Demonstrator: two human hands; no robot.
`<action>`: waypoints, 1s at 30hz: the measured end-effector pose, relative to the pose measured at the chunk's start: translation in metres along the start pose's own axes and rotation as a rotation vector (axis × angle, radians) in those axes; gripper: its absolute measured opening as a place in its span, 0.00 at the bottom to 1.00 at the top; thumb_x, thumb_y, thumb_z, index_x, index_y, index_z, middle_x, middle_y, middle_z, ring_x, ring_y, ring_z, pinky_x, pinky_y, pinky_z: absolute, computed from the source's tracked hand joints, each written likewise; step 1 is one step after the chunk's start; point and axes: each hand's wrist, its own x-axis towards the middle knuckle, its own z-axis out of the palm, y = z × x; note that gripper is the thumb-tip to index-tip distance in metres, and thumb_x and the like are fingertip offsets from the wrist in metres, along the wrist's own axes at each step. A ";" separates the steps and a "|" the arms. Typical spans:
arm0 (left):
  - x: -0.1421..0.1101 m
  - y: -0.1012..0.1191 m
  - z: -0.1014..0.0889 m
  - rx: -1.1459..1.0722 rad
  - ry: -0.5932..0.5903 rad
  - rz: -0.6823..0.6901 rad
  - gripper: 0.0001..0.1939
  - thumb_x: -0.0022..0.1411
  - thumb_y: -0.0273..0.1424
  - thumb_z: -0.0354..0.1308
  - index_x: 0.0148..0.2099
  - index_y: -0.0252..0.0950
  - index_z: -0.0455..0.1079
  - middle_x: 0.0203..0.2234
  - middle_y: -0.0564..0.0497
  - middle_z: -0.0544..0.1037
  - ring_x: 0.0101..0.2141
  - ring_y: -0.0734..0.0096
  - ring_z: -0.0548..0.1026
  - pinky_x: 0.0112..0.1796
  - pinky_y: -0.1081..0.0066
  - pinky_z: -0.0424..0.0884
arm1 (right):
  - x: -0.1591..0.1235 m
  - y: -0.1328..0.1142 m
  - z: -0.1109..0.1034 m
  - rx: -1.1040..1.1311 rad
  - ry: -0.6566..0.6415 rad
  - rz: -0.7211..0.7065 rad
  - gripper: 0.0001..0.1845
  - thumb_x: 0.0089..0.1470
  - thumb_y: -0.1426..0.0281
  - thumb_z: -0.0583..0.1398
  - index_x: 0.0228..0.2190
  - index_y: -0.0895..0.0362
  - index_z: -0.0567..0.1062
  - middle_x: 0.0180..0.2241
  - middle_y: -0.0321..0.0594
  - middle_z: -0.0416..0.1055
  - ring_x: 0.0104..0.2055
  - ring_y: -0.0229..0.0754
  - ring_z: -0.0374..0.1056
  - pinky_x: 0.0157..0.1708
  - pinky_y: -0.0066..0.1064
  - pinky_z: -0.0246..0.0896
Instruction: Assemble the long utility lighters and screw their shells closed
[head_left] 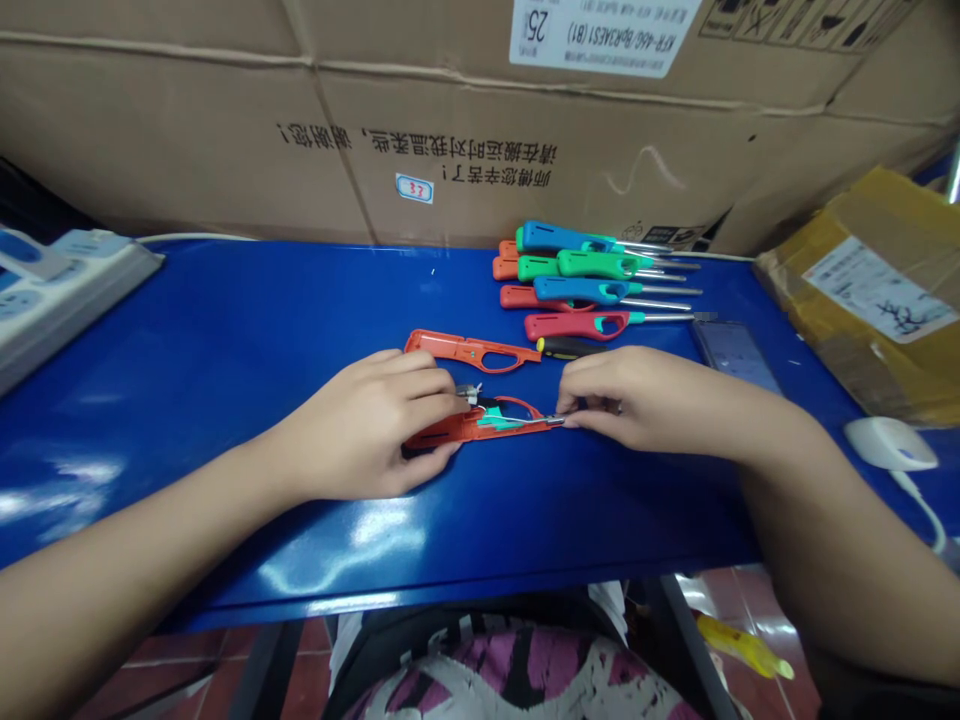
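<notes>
An opened orange lighter half-shell [450, 430] lies on the blue table, with a teal trigger [496, 418], a white wire and small metal parts in it. My left hand [382, 420] is closed round its handle end, thumb at the near edge and fingers over the top. At the other end, my right hand [600, 400] pinches the metal tube [555, 420]; most of the tube is hidden by the fingers. Just behind lies the loose orange cover half [472, 352], and a screwdriver [566, 348] with a black and yellow handle sits beside it.
Several long-nosed lighters [577, 290] in red, blue, green and orange are piled at the back. A phone [735, 352] lies to the right, near a taped carton [870, 290] and a white plug-like device [891, 443]. A power strip [67, 290] stands left; a large cardboard box [225, 130] walls the back.
</notes>
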 end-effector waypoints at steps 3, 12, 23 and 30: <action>0.000 0.000 0.000 -0.011 -0.001 -0.002 0.12 0.65 0.34 0.57 0.47 0.36 0.76 0.38 0.46 0.80 0.39 0.60 0.75 0.40 0.62 0.70 | 0.002 0.000 0.002 -0.009 -0.006 -0.015 0.07 0.59 0.77 0.59 0.32 0.55 0.77 0.34 0.38 0.74 0.35 0.40 0.69 0.34 0.31 0.59; 0.000 0.000 0.001 0.023 0.018 0.009 0.10 0.64 0.34 0.59 0.43 0.36 0.77 0.35 0.47 0.80 0.38 0.60 0.76 0.38 0.62 0.71 | 0.000 -0.003 0.003 -0.125 0.007 0.026 0.06 0.61 0.72 0.58 0.32 0.56 0.75 0.34 0.36 0.71 0.33 0.38 0.66 0.31 0.31 0.54; 0.000 0.006 0.005 0.015 0.160 -0.040 0.13 0.68 0.35 0.59 0.50 0.34 0.75 0.42 0.46 0.81 0.41 0.60 0.78 0.41 0.62 0.75 | 0.012 -0.011 0.022 0.043 0.122 -0.088 0.01 0.62 0.73 0.60 0.36 0.56 0.73 0.41 0.39 0.68 0.38 0.38 0.65 0.38 0.31 0.59; -0.001 0.005 0.022 -0.065 0.153 -0.013 0.14 0.71 0.31 0.56 0.55 0.32 0.73 0.46 0.43 0.79 0.45 0.61 0.78 0.46 0.63 0.77 | 0.014 -0.011 0.022 0.122 0.148 -0.079 0.04 0.60 0.76 0.61 0.36 0.56 0.72 0.40 0.38 0.69 0.38 0.38 0.65 0.37 0.30 0.58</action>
